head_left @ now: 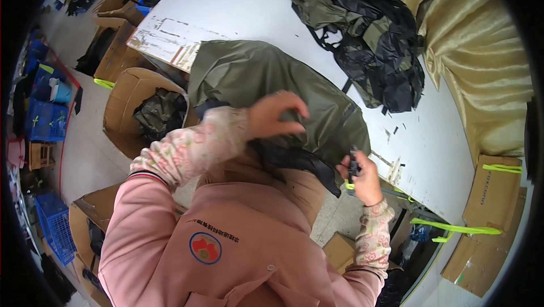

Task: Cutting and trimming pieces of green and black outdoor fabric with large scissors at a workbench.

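Head view, olive cloth (249, 72), carton (120, 98) holding bundle (161, 114)

The right hand (369, 182) partly hides a black tool (353, 166) (its kind unclear).

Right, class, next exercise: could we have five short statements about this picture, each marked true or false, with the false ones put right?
1. The right hand holds a small black tool. True.
2. The left hand grips a blue basket. False: the left hand is open over the green cloth, thumb and fingers apart.
3. The green cloth lies across the near edge of the white table. True.
4. The curtain at the right is blue. False: the curtain is gold.
5. A green and black bag lies on the table, beyond the green cloth and to its right. True.
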A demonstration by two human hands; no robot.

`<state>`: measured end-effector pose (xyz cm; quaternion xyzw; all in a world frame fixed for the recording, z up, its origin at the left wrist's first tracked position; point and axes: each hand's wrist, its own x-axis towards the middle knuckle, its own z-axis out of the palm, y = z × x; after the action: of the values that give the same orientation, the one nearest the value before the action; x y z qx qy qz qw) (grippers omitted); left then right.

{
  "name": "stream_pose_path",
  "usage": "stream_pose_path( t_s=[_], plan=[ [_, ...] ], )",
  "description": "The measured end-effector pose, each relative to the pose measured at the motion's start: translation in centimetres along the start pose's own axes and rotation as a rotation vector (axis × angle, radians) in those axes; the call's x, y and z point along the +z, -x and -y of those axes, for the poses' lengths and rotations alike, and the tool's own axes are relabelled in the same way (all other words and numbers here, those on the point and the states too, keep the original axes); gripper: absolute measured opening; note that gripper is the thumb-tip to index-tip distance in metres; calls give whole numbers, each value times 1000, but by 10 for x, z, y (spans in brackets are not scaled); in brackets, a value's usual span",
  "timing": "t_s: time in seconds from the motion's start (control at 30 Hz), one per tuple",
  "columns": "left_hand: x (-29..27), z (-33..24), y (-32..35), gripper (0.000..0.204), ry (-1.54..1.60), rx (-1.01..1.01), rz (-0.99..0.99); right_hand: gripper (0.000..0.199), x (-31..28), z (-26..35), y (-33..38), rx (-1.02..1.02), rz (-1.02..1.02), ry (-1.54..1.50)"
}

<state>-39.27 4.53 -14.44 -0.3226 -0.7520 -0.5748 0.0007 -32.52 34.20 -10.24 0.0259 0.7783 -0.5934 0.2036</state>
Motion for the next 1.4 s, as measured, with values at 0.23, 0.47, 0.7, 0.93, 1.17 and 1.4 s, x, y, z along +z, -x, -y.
stream_pose_path(
  t_s=[0.23,0.47,0.7,0.93,1.17,1.4],
  plan=[
    [-74,29,107,22,-576,-99,-92,25,-18,-15,4,-95,-94,305],
    [-59,56,124,35,-742,-140,-119,24,23,-28,-4,-157,-7,631],
    [-50,76,107,35,-768,-140,-159,24,-1,-26,6,-140,-116,525],
    [-42,79,89,27,-816,-24,-178,23,-14,-17,16,-97,-197,473],
    [-44,80,79,18,-807,9,-112,22,-23,-21,19,-85,-245,443],
    [-52,61,83,9,-570,133,-163,23,-38,-39,24,-76,-273,443]
  ],
)
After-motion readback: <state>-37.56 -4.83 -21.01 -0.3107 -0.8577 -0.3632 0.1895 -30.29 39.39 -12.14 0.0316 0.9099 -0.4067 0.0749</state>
